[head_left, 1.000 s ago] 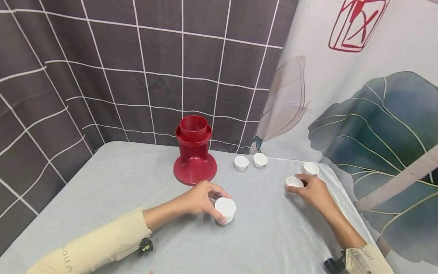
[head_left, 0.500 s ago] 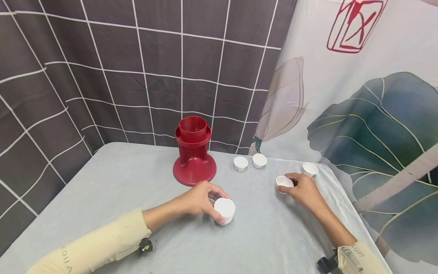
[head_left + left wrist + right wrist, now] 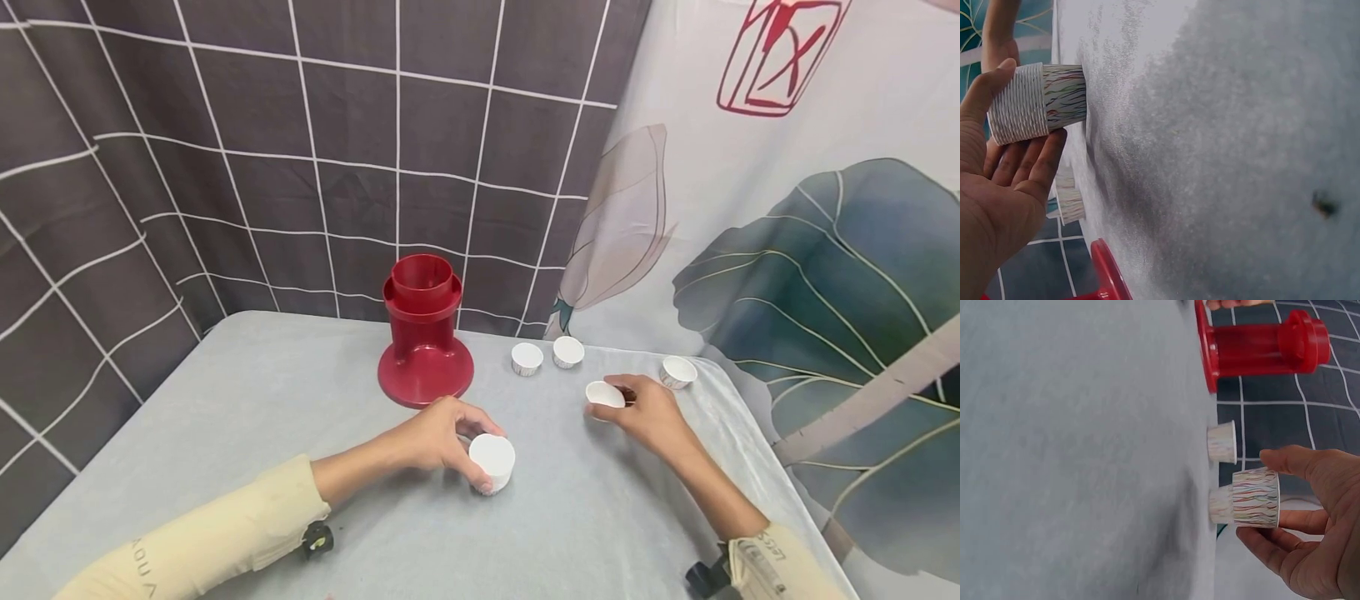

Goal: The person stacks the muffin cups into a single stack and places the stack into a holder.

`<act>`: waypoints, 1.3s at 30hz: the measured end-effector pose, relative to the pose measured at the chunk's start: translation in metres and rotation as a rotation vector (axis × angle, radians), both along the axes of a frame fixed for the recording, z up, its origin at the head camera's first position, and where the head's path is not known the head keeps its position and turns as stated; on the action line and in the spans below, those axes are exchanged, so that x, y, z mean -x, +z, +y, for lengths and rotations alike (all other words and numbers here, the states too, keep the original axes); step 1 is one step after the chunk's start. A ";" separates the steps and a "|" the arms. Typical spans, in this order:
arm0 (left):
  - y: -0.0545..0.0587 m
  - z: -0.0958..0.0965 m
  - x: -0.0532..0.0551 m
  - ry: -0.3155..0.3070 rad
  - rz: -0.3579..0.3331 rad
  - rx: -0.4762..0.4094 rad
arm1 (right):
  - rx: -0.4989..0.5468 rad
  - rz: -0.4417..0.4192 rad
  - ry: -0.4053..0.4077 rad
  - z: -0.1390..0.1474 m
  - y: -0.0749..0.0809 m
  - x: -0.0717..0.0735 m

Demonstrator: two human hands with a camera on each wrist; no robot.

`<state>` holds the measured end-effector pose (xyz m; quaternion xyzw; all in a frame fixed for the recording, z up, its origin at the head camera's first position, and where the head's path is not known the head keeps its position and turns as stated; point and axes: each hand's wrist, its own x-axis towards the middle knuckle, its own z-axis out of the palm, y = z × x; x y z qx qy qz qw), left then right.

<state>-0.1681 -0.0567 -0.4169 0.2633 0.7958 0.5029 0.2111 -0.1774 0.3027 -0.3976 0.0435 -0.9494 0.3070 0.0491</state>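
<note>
My left hand (image 3: 438, 437) grips a stack of nested white paper cups (image 3: 492, 457) at the middle of the table. In the left wrist view the stack (image 3: 1035, 103) shows several rims and colored wavy lines on the lowest cup, its base down at the cloth. My right hand (image 3: 651, 412) pinches a single paper cup (image 3: 604, 395) between thumb and fingers, to the right of the stack. Colored wavy lines cover that cup (image 3: 1257, 499) in the right wrist view, where its rim faces up and its base overlaps a cup behind.
Two paper cups (image 3: 527, 359) stand side by side near the back edge; another cup (image 3: 678, 372) is at the back right. A red cylindrical holder (image 3: 425, 350) with a round base stands behind my left hand. A grey cloth covers the table (image 3: 300, 367).
My right hand has moved left with its paper cup, away from the cup at the back right and toward the stack. My left hand and the stack stay put.
</note>
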 end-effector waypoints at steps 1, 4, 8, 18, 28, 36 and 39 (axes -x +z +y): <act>0.000 0.000 0.000 -0.001 -0.001 0.001 | 0.004 0.001 0.004 -0.002 0.001 -0.001; -0.001 -0.001 0.001 -0.001 -0.003 -0.002 | 0.020 0.003 0.011 -0.009 0.004 -0.002; -0.002 -0.001 0.001 -0.005 -0.002 -0.006 | 0.036 0.003 0.022 -0.017 0.007 -0.003; -0.003 0.000 0.002 -0.004 0.000 -0.006 | 0.070 0.002 0.056 -0.038 0.012 -0.006; -0.002 0.000 0.000 -0.003 0.013 -0.006 | 0.093 0.020 0.078 -0.052 0.019 -0.011; -0.002 -0.001 0.001 0.000 0.018 0.008 | 0.138 0.035 0.113 -0.062 0.025 -0.020; -0.002 -0.001 0.001 -0.003 0.025 0.016 | 0.146 0.045 0.130 -0.065 0.026 -0.022</act>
